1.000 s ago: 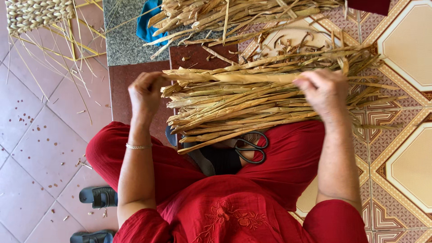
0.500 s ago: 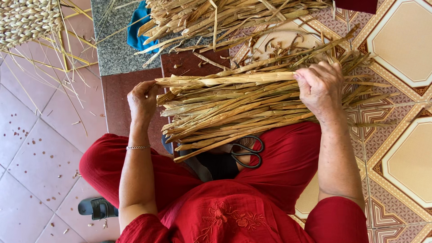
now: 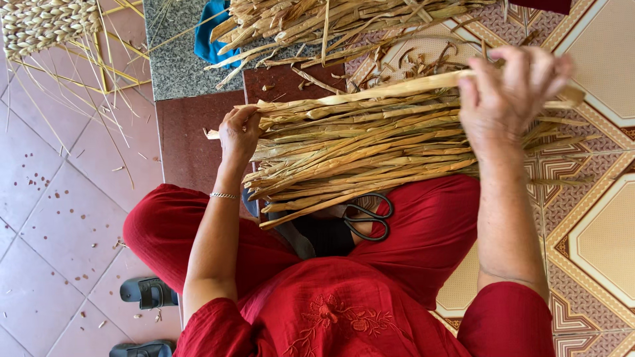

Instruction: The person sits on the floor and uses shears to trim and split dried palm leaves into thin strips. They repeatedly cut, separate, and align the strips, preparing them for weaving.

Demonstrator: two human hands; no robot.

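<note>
A thick bundle of dried straw-coloured leaf strips (image 3: 377, 149) lies across my lap, over red clothing. My left hand (image 3: 239, 132) grips the bundle's left end. My right hand (image 3: 512, 92) is raised above the right part of the bundle, fingers pinched on a single long strip (image 3: 383, 89) that runs along the top. Black scissors (image 3: 367, 217) rest on my lap just under the bundle, partly hidden by it.
A second heap of dried strips (image 3: 344, 20) lies further off beside a blue cloth (image 3: 208, 33). A woven mat piece (image 3: 46, 26) with loose strands is at top left. Dark sandals (image 3: 149, 291) sit on the pink tiles at lower left. Patterned tiles are on the right.
My right hand has lifted up and toward the camera, pulling one long strip off the top of the bundle. My left hand stays on the left end. The view shifted slightly.
</note>
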